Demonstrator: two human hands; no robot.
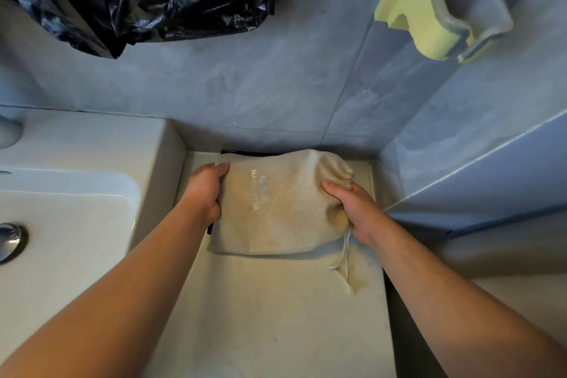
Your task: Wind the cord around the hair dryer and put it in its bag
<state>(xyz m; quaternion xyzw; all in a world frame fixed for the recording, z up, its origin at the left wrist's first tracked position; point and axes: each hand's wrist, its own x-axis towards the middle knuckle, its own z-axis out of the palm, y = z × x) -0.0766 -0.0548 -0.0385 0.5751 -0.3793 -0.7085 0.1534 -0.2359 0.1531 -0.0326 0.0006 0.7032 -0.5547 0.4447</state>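
Left hand (205, 190) grips the bag's (276, 209) closed end, right hand (352, 209) clamps its gathered drawstring mouth. The bulging beige bag lies on the pale counter (276, 316), beside the sink (61, 209), against the grey wall (245, 86).

One head-worn camera looks steeply down and forward, close over the counter (276, 316) beside the sink (61, 209), facing the tiled wall (245, 86) behind it.
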